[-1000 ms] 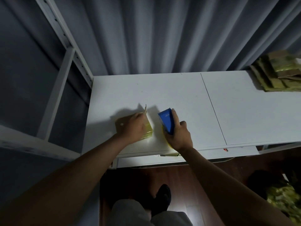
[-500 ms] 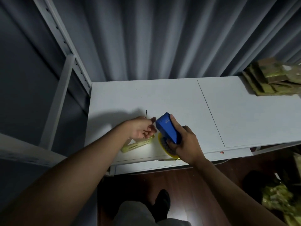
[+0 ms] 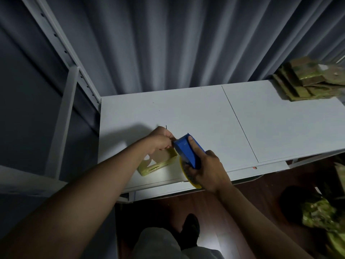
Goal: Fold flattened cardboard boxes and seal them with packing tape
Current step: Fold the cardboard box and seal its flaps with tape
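The cardboard box (image 3: 158,161), small and yellowish-brown, sits near the front edge of the white tabletop (image 3: 205,116), toward its left end, partly under the left hand (image 3: 161,140). That hand's fingers are curled shut and pinched together just at the toothed front edge of the blue tape dispenser (image 3: 188,150); what they pinch is too small to tell (a thin dark strand sticks up behind the knuckles). The right hand (image 3: 207,169) is wrapped around the dispenser from behind, index finger laid along its top, the other fingers closed on its body and on the yellow-rimmed tape roll (image 3: 186,174) beneath it. The dispenser is tilted, its cutter end up and just beside the left hand, right of the box. A stack of flattened boxes (image 3: 308,81) lies at the far right end of the tabletop, well apart from the hands. More yellowish material (image 3: 321,214) lies on the dark wooden floor (image 3: 242,208) at lower right, blurred. No writing or label can be read on any of these. Grey curtains (image 3: 168,43) hang behind the tabletop.
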